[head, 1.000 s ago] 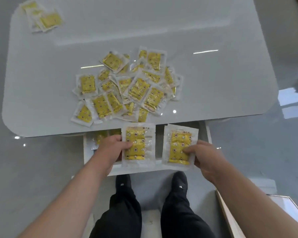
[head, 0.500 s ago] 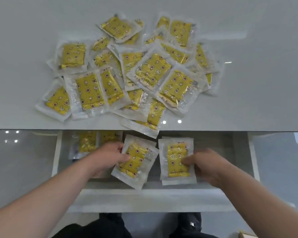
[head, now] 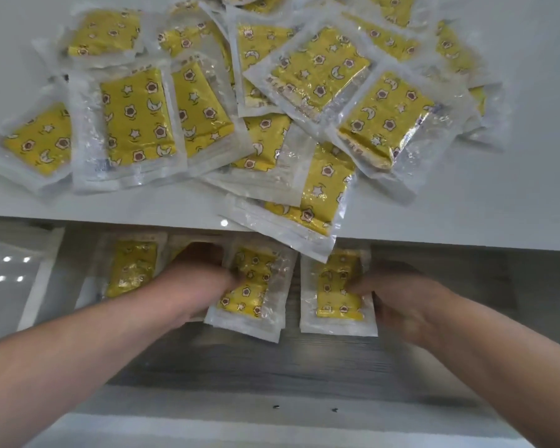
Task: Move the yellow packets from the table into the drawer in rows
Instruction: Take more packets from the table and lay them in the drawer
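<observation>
While the heap of yellow packets [head: 317, 76] lies on the bench [head: 514, 189], the left grip [head: 201, 279] pinches one packet [head: 249, 286] inside the drawer [head: 272, 360]; the right grip [head: 398, 295] pinches another packet [head: 337, 295] just right of it.

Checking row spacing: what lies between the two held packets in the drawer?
Head view: only a narrow bare strip of drawer floor separates the left packet from the right packet.

Heaped yellow packets [head: 136, 121] on table [head: 514, 176], three flat in drawer [head: 272, 360]
</observation>
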`<state>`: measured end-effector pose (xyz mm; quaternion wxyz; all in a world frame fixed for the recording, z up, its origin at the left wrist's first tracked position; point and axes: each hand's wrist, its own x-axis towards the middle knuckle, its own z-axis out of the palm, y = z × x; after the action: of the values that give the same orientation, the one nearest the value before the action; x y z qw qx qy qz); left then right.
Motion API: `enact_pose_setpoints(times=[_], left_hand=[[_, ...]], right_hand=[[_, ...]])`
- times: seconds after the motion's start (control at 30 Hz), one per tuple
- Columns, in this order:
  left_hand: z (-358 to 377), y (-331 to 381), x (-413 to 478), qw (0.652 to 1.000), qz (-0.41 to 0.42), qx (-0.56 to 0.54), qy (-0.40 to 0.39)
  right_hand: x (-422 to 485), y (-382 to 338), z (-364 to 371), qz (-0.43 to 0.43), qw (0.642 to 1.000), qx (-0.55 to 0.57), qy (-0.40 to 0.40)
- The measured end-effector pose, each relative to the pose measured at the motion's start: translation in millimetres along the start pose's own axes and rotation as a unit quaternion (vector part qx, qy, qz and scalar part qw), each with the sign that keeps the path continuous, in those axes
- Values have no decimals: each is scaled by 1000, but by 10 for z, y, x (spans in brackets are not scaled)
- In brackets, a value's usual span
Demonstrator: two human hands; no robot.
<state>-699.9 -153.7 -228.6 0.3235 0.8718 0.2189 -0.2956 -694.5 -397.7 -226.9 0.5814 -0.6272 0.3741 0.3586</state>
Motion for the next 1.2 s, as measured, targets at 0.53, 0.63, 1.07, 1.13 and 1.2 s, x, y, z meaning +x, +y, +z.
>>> enact_pose_setpoints(times=[0.53, 0.63, 1.07, 1.13, 1.2], left_hand=[[-40, 157, -243, 983, 51, 152, 84], [-39, 130, -274, 973, 76, 185, 113], [-56, -68, -368, 923, 181, 302, 153], [-100, -132, -375, 887, 270, 358, 109], [-120, -160, -382, 842, 350, 408, 45]], right_hand=[[-70, 123, 101, -29, 995, -68, 60], [-48, 180, 133, -24, 990, -120, 67], [-313, 177, 192, -189, 841, -487, 142], [-374, 247, 118, -289, 736, -602, 111], [-444, 280, 135, -373, 638, -671, 61]])
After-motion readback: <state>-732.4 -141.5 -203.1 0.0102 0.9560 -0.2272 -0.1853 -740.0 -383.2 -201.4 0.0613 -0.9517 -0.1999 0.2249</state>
